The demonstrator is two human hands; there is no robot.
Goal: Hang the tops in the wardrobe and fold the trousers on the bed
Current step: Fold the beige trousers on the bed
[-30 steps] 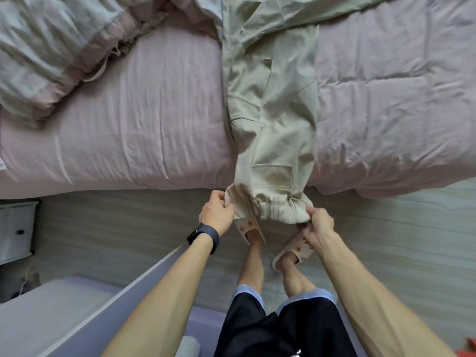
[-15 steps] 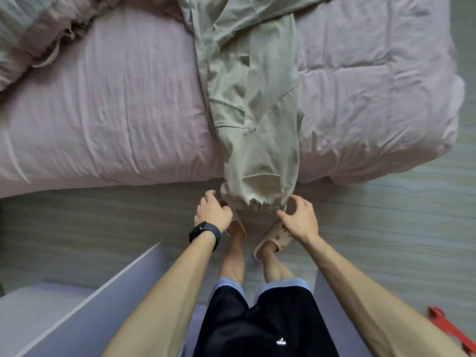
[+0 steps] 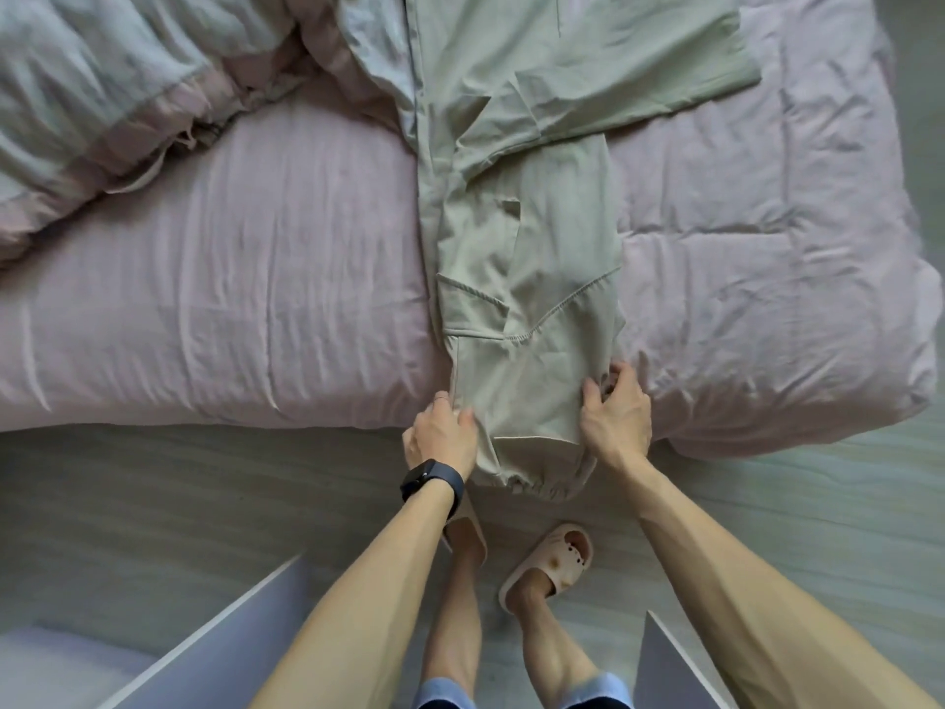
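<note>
Beige cargo trousers [image 3: 532, 278] lie lengthwise on the pink bed [image 3: 245, 278], legs stacked, with the elastic cuffs hanging over the near edge. Their upper part is folded to the right near the top of the view. My left hand [image 3: 442, 434], with a dark watch on the wrist, grips the left edge of the lower leg. My right hand [image 3: 616, 414] pinches the right edge of the same leg, fingers curled into the fabric.
A crumpled grey-and-pink duvet [image 3: 102, 94] lies at the bed's far left. A pink quilt [image 3: 777, 258] covers the right side. White furniture panels [image 3: 215, 652] stand at my lower left and by my right leg. Grey wood-look floor [image 3: 153, 504] runs along the bed.
Both hands have moved up from the cuffs to the sides of the lower leg. The view has shifted, showing more of the bed's far side.
</note>
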